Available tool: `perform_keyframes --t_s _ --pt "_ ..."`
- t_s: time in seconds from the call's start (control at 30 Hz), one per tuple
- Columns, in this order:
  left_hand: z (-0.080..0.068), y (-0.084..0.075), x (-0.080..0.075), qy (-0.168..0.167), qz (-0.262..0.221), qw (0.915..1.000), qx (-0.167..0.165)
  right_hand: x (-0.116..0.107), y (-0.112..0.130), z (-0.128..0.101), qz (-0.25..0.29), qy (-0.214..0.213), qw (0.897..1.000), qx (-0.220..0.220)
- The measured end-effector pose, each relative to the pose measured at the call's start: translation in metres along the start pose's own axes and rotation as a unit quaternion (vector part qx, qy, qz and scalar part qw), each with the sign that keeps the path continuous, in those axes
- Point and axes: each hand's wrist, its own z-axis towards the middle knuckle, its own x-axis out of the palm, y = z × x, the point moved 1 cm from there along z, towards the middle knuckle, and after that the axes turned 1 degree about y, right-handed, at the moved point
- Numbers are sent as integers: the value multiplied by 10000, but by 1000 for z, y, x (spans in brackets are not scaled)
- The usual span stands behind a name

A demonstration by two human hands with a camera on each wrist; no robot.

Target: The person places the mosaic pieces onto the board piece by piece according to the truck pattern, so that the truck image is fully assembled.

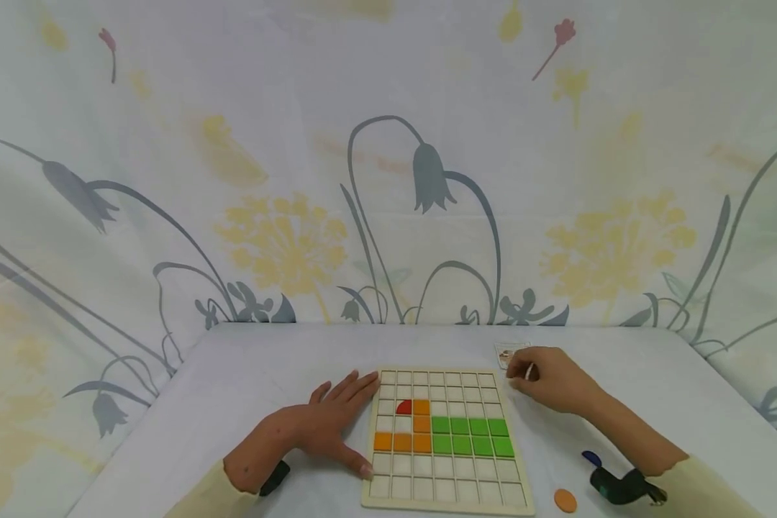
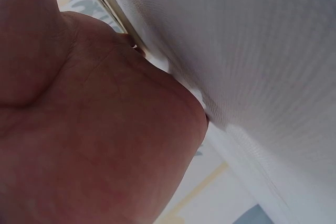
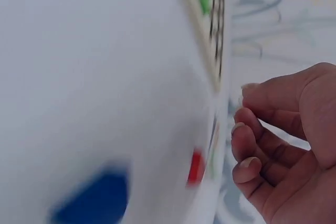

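Note:
A wooden grid board (image 1: 377, 496) lies on the white table in the head view. It holds a red quarter-round tile (image 1: 403, 408), an L of orange tiles (image 1: 421, 440) and a block of green tiles (image 1: 470, 435). My left hand (image 1: 337, 424) lies flat beside the board's left edge, fingers straight, thumb touching the frame. Its palm (image 2: 94, 129) fills the left wrist view. My right hand (image 1: 547, 381) hovers off the board's far right corner. Its curled fingers (image 3: 252, 129) pinch a small white piece (image 1: 529, 371).
A small card (image 1: 506, 352) lies just beyond my right hand. An orange disc (image 1: 565, 500) and a blue piece (image 1: 591, 457) sit on the table right of the board, near my right wrist. A flowered curtain (image 1: 388, 180) hangs behind the table.

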Motion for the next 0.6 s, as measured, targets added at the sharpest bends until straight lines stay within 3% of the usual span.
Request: perform_keyframes --t_s 0.23,0.6 --pt "-1 -2 -2 12 29 10000 -38 -19 -44 -32 -154 13 9957 916" --pt "2 1 1 12 32 10000 -69 -13 -47 -26 449 419 9943 872"
